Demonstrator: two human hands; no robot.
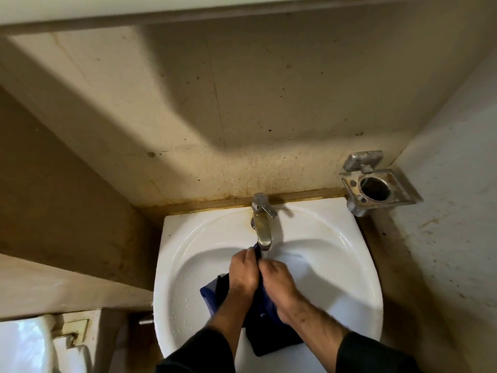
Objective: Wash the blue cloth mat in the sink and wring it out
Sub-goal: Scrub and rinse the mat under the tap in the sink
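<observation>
Your left hand (243, 273) and right hand (278, 281) both grip the blue cloth mat (212, 294), bunched over the white sink (172, 238) bowl just under the tap (262, 224). Walls crowd the sink left and far. A metal holder (376, 184) sticks out far right.

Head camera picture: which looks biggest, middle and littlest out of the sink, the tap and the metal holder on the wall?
1. The white sink, by far the largest.
2. The metal holder.
3. The tap.

The holder and the tap look close in size: the tap is long and thin, the holder squarer and wider, so that ranking is unsure.
</observation>
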